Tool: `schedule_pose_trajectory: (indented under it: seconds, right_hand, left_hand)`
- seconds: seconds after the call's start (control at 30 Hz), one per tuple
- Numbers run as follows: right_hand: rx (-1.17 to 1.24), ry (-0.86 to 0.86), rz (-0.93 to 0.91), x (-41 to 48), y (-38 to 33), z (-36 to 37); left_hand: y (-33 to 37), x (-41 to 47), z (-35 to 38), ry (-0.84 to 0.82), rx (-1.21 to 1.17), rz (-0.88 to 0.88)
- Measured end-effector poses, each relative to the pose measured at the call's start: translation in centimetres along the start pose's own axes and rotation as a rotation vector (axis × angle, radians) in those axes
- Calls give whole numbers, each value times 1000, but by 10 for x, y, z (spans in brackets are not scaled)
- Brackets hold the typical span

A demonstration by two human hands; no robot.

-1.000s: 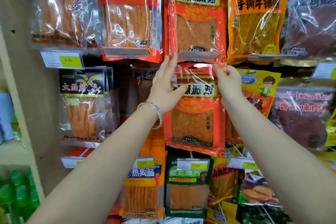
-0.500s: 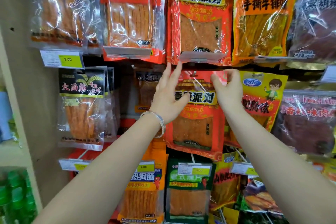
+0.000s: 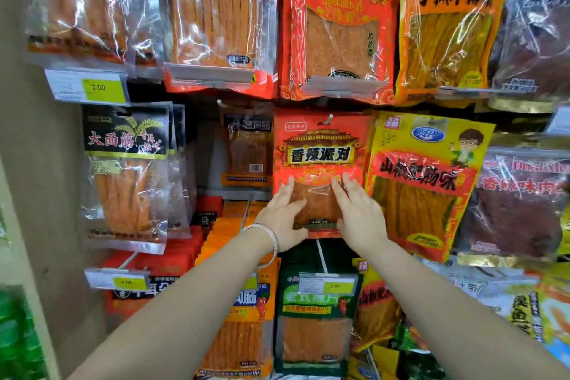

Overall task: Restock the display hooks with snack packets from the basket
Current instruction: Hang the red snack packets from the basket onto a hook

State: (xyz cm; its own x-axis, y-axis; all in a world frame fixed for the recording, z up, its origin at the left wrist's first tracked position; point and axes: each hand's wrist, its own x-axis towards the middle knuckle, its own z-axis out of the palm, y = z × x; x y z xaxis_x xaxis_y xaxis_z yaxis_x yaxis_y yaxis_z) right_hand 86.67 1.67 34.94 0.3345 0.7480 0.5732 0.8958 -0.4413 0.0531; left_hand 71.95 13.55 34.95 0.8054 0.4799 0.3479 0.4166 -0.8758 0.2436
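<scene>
Spotter: Both your hands have dropped from the top edge of the red, glossy plastic snack packet (image 3: 320, 148) to its lower half. The packet now hangs from the white-tipped wire display hook (image 3: 330, 116) through its header hole.

Coach: Right. Your left hand (image 3: 282, 219), the one with the silver bangle (image 3: 266, 236), and your right hand (image 3: 359, 217) lie flat on the clear window. The fingers are straight and slightly apart, clamped on nothing. You are pressing, not gripping.

Spotter: The packet sits in the middle row, just beside the yellow foil packet with the cartoon boy (image 3: 428, 163) and below an identical red packet (image 3: 336, 25) in the row above. The basket is out of view.

Coach: By the look of it, this pouch is light and floppy: thin film round a flat orange sheet. It will crinkle and probably slide under dry fingers, so go gently; hard pushing may bend what's inside. For the next one, you'd best pinch the stiffer sealed header at both top corners, either side of the hole, and steer the hole onto the hook tip.

Spotter: Smooth this one only until it hangs straight, then you can let go.
</scene>
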Motion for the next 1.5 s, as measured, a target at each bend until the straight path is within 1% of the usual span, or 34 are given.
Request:
schedule_pose_trajectory:
  seconds: [0.13, 0.23, 0.33, 0.43, 0.5, 0.57, 0.63, 0.77, 0.8, 0.83, 0.87, 0.9, 0.97, 1.0, 1.03, 1.07, 1.13, 1.17, 1.2, 1.27, 1.3, 1.33, 1.37, 1.4, 1.43, 1.5]
  right_hand:
    - [41, -104, 41, 8, -5, -11]
    - [93, -85, 75, 6, -12, -28]
    - [301, 43, 151, -17, -23, -37]
    - [559, 78, 225, -59, -43, -36]
    - [718, 37, 281, -97, -58, -23]
    - [846, -36, 364, -142, -74, -2]
    - [921, -140, 465, -193, -90, 24]
    - [1015, -476, 696, -313, -130, 73]
    - [1023, -560, 752, -343, -141, 81]
    - [1019, -637, 822, -373, -153, 86]
    - [1023, -697, 907, -401, -163, 89]
    - [1016, -754, 987, -428, -173, 90]
    - [957, -923, 1088, -478, -190, 90]
    - [946, -1022, 1133, -501, -198, 87]
    - [938, -1125, 1186, -521, -205, 83]
    - [944, -1224, 1272, -539, -209, 79]
    - [928, -1409, 1366, -569, -214, 68]
    - [921, -1465, 1360, -582, -216, 63]
    - [947, -1490, 1405, -590, -220, 58]
    - [915, -1500, 1343, -606, -233, 46]
    - [850, -1500, 1229, -616, -240, 40]
    - [811, -1489, 1165, -624, -249, 34]
    - [774, -1502, 1047, -634, -258, 29]
    - [760, -1514, 977, -643, -267, 24]
    - [734, -1536, 862, -652, -277, 22]
    - [649, -1591, 588, -669, -296, 18]
  left_hand:
    - [-1, 9, -7, -31, -25, -59]
    - [1, 3, -18, 4, -133, -74]
    - [6, -19, -26, 141, -232, -19]
    - [12, -64, -24, 248, -427, 15]
    - [11, -101, -13, 228, -584, 33]
    - [4, -144, 9, 131, -697, -2]
    - [-10, -191, 39, -32, -767, -92]
    - [-48, -304, 115, -345, -845, -318]
    - [-54, -334, 129, -419, -855, -419]
    - [-59, -367, 140, -449, -893, -524]
    - [-59, -397, 146, -525, -990, -677]
    - [-60, -426, 152, -575, -974, -755]
    - [-61, -490, 164, -699, -814, -909]
    - [-61, -523, 170, -721, -802, -996]
    - [-59, -552, 174, -715, -779, -1039]
    - [-58, -581, 179, -756, -791, -1071]
    - [-55, -626, 180, -819, -754, -1147]
    - [-54, -647, 181, -786, -754, -1204]
    - [-53, -663, 176, -737, -799, -1279]
    - [-50, -695, 165, -668, -849, -1371]
    - [-47, -709, 159, -663, -860, -1408]
    - [-42, -725, 155, -672, -883, -1447]
    - [-38, -743, 151, -688, -869, -1460]
    - [-32, -761, 147, -680, -829, -1463]
    - [-28, -777, 142, -663, -767, -1467]
    - [-24, -806, 130, -596, -714, -1512]
